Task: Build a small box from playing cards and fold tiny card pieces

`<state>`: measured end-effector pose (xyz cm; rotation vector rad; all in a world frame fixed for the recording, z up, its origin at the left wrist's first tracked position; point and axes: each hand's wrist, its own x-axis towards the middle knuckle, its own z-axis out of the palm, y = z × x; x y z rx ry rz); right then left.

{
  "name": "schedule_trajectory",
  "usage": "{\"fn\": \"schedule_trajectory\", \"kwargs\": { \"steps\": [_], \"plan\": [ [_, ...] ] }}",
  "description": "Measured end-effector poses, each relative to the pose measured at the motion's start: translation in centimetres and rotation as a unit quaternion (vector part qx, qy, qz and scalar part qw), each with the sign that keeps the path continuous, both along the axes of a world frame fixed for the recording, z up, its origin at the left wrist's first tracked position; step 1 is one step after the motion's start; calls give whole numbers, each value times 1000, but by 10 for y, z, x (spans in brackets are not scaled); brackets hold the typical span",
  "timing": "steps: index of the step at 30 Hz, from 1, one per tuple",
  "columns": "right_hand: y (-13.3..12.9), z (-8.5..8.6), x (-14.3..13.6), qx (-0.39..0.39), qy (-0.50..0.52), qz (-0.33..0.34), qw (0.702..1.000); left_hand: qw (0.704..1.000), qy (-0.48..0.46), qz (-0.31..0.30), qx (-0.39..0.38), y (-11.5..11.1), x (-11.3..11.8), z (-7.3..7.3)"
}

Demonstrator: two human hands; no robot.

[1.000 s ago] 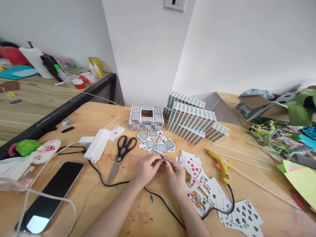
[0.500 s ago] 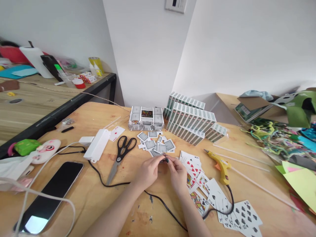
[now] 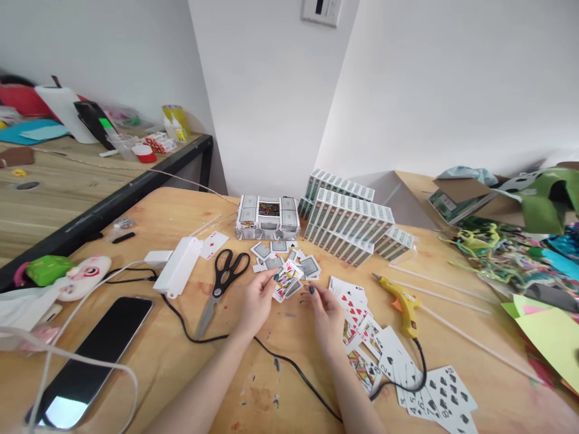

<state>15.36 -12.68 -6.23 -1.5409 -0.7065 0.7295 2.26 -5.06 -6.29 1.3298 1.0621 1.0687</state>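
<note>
Your left hand (image 3: 256,301) pinched a small face card with red and yellow court art (image 3: 284,278) between thumb and fingertips, fingers closed on its near-left edge. The card was face up and tilted, its long axis running from near-left to far-right, its far end pointing towards the pile of small cut grey-backed card pieces (image 3: 289,263). It sat just in front of that pile, touching or overlapping the nearest pieces; you could not tell which.

Your right hand (image 3: 326,311) was just right of the face card, apart from it. Its fingers with dark-painted nails were loosely curled and partly open. It held nothing that could be seen.

Black-handled scissors (image 3: 221,284) lay just left of the card pile, blades closed and pointing back towards you. A white rectangular plastic power adapter (image 3: 177,266) lay further left, with a black cable (image 3: 289,369) running under your forearms. A dark smartphone (image 3: 93,355) lay well to the left and nearer you.

Right of the pile, a loose spread of face-up playing cards (image 3: 362,325) fanned towards you. A yellow hot glue gun (image 3: 404,301) lay just beyond that spread, nozzle pointing towards the pile. Behind the pile stood a small box covered in grey card backs (image 3: 268,216), and right of it rows of boxed green-and-white card decks (image 3: 350,224). All rested on the light wooden table (image 3: 149,223).
</note>
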Motion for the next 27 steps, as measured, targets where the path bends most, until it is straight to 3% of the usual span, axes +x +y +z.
{"fn": "schedule_trajectory", "kwargs": {
  "steps": [4,7,11,17,27],
  "plan": [
    [-1,-3,-11,-9,-5,72,997,973,-161,6,-167,0,7,2],
    [-2,-2,-16,2,5,106,994,960,-192,-3,-202,-5,10,5],
    [-2,2,-14,16,5,92,996,975,-141,-12,-172,-10,10,9],
    [-1,7,-8,32,18,76,996,999,-9,-22,-43,-13,8,9],
    [-1,8,-4,5,48,95,994,999,-10,-20,-23,-9,8,6]
  ]
}}
